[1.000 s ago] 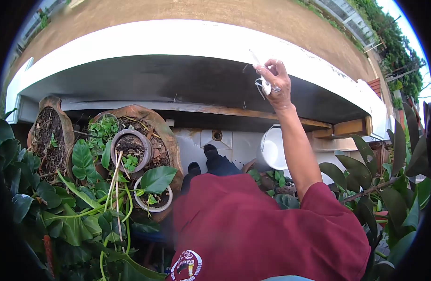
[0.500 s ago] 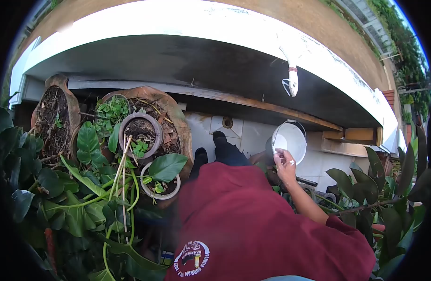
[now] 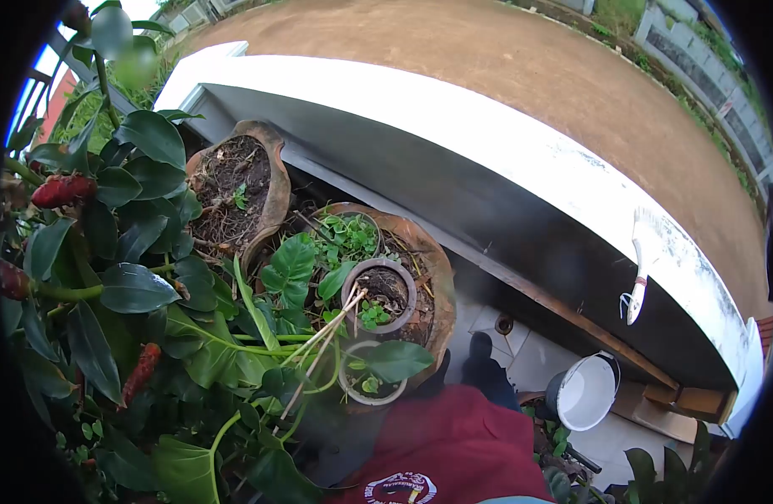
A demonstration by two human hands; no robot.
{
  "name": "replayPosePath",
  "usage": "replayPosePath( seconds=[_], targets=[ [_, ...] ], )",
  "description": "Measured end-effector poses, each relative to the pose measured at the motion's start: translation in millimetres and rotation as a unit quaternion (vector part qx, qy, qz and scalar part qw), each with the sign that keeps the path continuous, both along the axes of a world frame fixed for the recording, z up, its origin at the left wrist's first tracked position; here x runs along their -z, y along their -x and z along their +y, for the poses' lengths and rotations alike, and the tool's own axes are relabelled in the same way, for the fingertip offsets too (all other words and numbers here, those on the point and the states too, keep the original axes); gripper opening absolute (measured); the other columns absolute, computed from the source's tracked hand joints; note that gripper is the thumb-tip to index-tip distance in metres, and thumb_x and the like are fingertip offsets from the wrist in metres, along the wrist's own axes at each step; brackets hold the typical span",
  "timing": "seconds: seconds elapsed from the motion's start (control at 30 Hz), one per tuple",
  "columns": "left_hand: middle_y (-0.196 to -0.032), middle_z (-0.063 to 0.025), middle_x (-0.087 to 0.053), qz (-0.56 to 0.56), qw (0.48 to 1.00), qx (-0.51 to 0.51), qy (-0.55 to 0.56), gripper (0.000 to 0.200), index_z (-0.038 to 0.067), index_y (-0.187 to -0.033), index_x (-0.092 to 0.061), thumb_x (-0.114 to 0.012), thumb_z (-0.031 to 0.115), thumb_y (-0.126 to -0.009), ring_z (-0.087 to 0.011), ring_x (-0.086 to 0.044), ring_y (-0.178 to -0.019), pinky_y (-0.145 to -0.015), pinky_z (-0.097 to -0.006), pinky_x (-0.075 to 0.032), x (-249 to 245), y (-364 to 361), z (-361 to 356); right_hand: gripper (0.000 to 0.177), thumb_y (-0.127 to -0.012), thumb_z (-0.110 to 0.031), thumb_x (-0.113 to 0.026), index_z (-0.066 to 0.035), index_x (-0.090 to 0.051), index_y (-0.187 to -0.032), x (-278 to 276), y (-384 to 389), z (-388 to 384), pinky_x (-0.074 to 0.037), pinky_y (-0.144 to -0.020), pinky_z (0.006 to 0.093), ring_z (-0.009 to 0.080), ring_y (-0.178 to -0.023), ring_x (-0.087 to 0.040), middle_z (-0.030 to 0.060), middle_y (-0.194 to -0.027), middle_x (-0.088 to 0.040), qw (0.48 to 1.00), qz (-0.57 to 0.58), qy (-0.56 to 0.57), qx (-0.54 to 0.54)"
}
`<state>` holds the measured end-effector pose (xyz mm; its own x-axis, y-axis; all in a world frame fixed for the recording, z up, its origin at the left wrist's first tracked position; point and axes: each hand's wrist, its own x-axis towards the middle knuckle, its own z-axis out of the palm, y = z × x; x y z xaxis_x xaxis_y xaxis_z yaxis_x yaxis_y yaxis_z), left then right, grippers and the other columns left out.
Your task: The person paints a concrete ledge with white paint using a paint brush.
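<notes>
Neither of my hands shows in the current view. A white bucket point(image 3: 586, 393) with a wire handle stands on the tiled floor at the lower right, its inside white. On the white top of the low wall point(image 3: 521, 126) lies a paintbrush point(image 3: 637, 281), its bristles on the ledge and its pale handle jutting over the inner edge. A red band and a loop of string are on the handle. My dark red shirt point(image 3: 470, 437) fills the bottom middle.
Large clay planters point(image 3: 273, 189) with soil and small pots point(image 3: 378, 294) stand left of my feet. Broad-leaved plants point(image 3: 155, 139) with red flower heads crowd the left side. A floor drain point(image 3: 504, 324) lies near my shoe. Brown ground point(image 3: 453, 50) stretches beyond the wall.
The view has swung toward the left, so the bucket, brush and planters sit farther right and lower in it. The hand that was at the bucket's rim has gone out of view.
</notes>
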<state>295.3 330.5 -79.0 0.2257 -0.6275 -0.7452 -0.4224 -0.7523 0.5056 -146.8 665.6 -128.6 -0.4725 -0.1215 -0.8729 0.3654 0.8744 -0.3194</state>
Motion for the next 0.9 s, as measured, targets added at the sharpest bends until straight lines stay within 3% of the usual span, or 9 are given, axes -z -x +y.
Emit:
replayPosePath(
  seconds=[0.2, 0.4, 0.9],
  targets=[
    [-0.093, -0.0109, -0.069, -0.007, 1.0, -0.012, -0.02, 0.022, -0.003, -0.107, -0.064, -0.058, 0.016, -0.095, -0.0164, -0.066, -0.081, -0.076, -0.0286, -0.053, -2.8, -0.9, 6.9, 0.03, -0.1, -0.019, -0.052, -0.004, -0.059, -0.126, 2.5, 39.1, -94.6, -0.052, -0.07, 0.0307, 0.0158, -0.084, -0.062, 0.0085, -0.102, -0.068, 0.995, 0.015, 0.073, -0.069],
    [-0.093, -0.0109, -0.069, -0.009, 1.0, -0.009, -0.021, 0.022, -0.003, -0.107, -0.064, -0.058, 0.015, -0.096, -0.0161, -0.066, -0.082, -0.076, -0.0284, -0.053, -5.1, 0.8, 5.4, 0.031, -0.1, -0.019, -0.051, -0.004, -0.058, -0.126, -2.4, 44.7, -136.3, -0.052, -0.07, 0.0308, 0.0159, -0.084, -0.062, 0.0086, -0.102, -0.068, 0.988, 0.011, 0.109, -0.107],
    [-0.094, -0.0107, -0.069, -0.016, 0.999, 0.033, -0.019, 0.022, -0.003, -0.108, -0.064, -0.057, 0.014, -0.096, -0.0155, -0.066, -0.083, -0.076, -0.028, -0.052, -0.2, 10.2, -10.7, 0.031, -0.1, -0.019, -0.051, -0.004, -0.058, -0.127, 3.0, 32.0, -77.9, -0.052, -0.07, 0.0309, 0.0162, -0.084, -0.062, 0.0088, -0.103, -0.068, 0.995, 0.003, 0.066, -0.073]
  ],
)
